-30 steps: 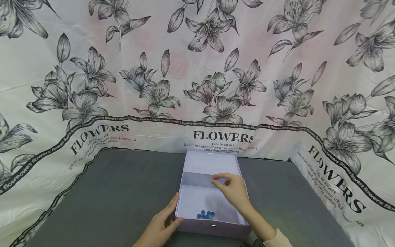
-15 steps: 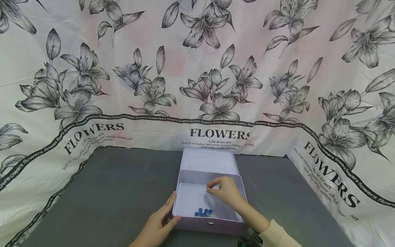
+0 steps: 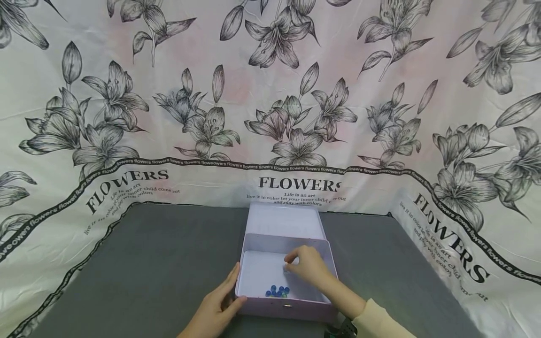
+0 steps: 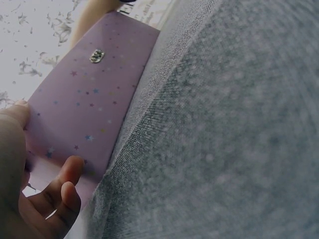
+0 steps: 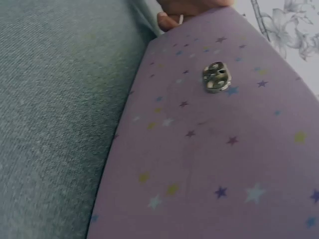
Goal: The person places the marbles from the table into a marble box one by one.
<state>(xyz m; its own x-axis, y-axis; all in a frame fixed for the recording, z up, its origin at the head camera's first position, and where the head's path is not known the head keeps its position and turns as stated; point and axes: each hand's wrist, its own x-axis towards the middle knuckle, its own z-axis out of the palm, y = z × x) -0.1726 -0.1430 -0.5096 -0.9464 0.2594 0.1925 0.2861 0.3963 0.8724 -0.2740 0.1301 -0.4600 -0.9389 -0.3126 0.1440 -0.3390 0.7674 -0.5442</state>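
A purple box (image 3: 262, 304) with a pale interior stands near the table's front edge in the head view, its lid (image 3: 285, 220) folded back. My left hand (image 3: 217, 303) grips its front left corner, thumb on the front rim and fingers along the side. Inside, close to the front wall, lies a cluster of blue beads (image 3: 277, 292) with a greenish one among them. Over the box floor, my right hand (image 3: 310, 266) pinches a small pale thing between thumb and index finger, mostly hidden. A metal clasp (image 5: 217, 78) and printed stars show on the front wall.
A dark grey table (image 3: 177, 258) extends around the box on both sides. White floral fabric (image 3: 190, 188) hangs behind the table and along its sides. Part of a dark wristband (image 3: 344, 328) shows beside the box's front right corner.
My right hand has come down from near the back wall to lower over the box floor, toward the beads. The head view has shifted slightly; my left hand keeps its grip.
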